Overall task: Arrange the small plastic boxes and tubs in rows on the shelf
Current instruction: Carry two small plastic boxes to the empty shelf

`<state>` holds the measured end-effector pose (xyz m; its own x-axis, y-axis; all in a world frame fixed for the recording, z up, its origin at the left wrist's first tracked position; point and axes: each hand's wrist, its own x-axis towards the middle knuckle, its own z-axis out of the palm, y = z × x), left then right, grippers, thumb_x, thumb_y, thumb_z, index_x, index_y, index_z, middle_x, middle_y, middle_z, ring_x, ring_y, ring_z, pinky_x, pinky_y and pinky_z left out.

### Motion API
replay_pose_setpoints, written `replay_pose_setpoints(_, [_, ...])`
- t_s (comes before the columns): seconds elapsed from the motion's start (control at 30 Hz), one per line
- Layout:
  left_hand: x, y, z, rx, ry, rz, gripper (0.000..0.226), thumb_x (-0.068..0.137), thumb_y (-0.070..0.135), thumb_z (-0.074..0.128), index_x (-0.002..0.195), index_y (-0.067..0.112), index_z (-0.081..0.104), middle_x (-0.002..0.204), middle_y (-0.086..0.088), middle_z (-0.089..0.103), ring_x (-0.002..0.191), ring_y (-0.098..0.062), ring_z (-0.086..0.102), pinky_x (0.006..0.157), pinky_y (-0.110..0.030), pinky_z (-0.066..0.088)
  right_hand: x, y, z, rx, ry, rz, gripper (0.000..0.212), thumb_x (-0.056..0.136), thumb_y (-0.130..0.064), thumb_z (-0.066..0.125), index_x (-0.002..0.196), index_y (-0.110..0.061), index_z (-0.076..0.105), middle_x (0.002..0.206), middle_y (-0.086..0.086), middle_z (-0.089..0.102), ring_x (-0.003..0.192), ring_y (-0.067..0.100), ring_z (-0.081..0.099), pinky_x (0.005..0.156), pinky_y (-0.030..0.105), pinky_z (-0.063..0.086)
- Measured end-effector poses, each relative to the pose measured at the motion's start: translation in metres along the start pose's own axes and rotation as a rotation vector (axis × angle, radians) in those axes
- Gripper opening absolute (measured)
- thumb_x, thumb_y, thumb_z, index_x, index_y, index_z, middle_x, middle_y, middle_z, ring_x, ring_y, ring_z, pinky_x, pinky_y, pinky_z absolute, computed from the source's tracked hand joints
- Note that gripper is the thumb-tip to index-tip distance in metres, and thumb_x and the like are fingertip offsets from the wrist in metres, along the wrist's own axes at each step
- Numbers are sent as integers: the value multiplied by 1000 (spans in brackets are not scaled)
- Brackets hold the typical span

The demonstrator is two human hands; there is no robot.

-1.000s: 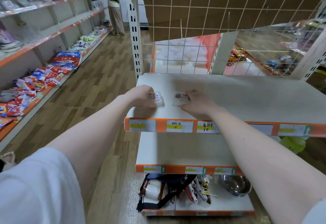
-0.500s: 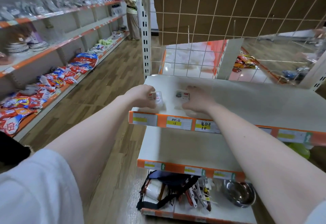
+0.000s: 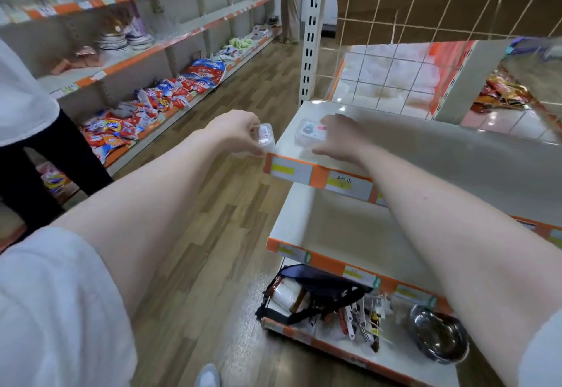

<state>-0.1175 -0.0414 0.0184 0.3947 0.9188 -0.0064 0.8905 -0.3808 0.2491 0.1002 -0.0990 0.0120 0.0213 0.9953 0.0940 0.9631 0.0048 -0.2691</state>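
Lower shelf: bare board, orange price strip along its front edge. Beneath it, a dark bag and a steel bowl are stored.

Left hand: a small clear plastic box with a red-and-white label is pinched between curled fingers and thumb, held just off the front-left corner of the top shelf, not yet set down.

Right hand: fingers are curled round a second clear box, which rests on the top shelf near its left end.

Step in hand, as judged: the first row is being started at the shelf's left end. Next move, as judged: the left box is to be brought over the board and set down beside the right one, edges squared.

Beyond: a wire grid back panel; across the aisle, snack packets are shelved.
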Motion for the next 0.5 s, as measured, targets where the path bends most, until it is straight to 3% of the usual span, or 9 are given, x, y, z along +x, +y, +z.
replay_pose_setpoints(0.07, [3, -16, -3, -29, -7, -10, 51, 67, 41, 76, 111, 25, 56, 103, 4, 59, 90, -16, 55, 64, -29, 45, 10, -13, 5, 16, 16, -25, 28, 72, -30, 66, 81, -10, 48, 80, 5, 49, 83, 30, 54, 55, 29, 28])
replay_pose_setpoints(0.13, [9, -32, -5, -55, -27, -10, 53, 68, 40, 77, 114, 25, 55, 104, 5, 58, 90, -14, 55, 61, -25, 40, 23, -29, 10, 32, 27, -29, 27, 71, -31, 64, 80, -11, 48, 77, 3, 48, 76, 26, 50, 50, 29, 26])
replay_pose_setpoints(0.23, [24, -63, -8, -56, -38, 3, 52, 69, 41, 76, 113, 25, 54, 104, 6, 57, 91, -14, 54, 64, -26, 42, 46, -59, 19, 28, 7, -32, 35, 61, -44, 56, 75, -14, 43, 72, 0, 44, 70, 23, 45, 47, 29, 23])
replay_pose_setpoints(0.33, [45, -105, -11, -30, -30, 10, 49, 68, 41, 73, 110, 24, 55, 104, 5, 57, 92, -17, 55, 71, -33, 50, 80, -86, 37, 15, -2, -14, 29, 68, -33, 60, 67, -19, 35, 71, -1, 40, 70, 23, 43, 48, 28, 22])
replay_pose_setpoints(0.5, [90, -177, -14, -1, -73, 57, 46, 68, 41, 72, 108, 23, 56, 100, 4, 59, 90, -18, 56, 71, -34, 49, 139, -129, 76, -44, -32, 67, 27, 70, -32, 64, 78, -15, 44, 76, 0, 45, 71, 22, 47, 48, 27, 26])
